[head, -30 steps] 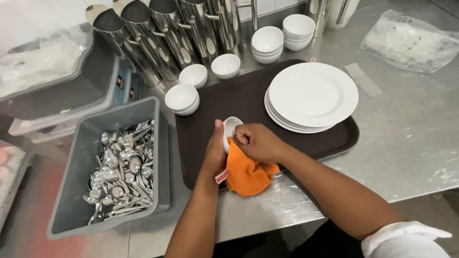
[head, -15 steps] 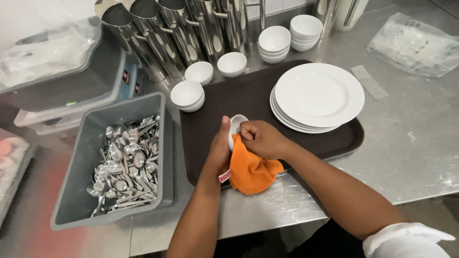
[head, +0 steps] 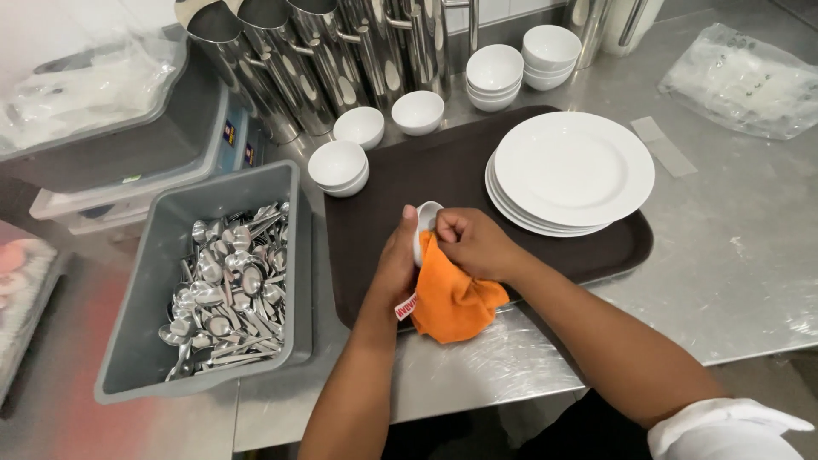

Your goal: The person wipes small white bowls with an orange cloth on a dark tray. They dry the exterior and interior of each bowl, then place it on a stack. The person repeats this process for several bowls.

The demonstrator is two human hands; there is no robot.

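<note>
At centre frame, left hand [head: 399, 266] grips a small white bowl [head: 423, 223] tilted on edge, so right hand [head: 471, 243], closed on the orange cloth [head: 450, 300], reaches inside.

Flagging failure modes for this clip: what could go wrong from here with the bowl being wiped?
1. The small white bowl is held on edge above the dark brown tray by the left hand alone; it might slip and chip.
2. The orange cloth, worked by the right hand, hangs over the steel counter edge and could snag.
3. The stack of white plates sits close to the right forearm; a wide wipe may knock it.
</note>
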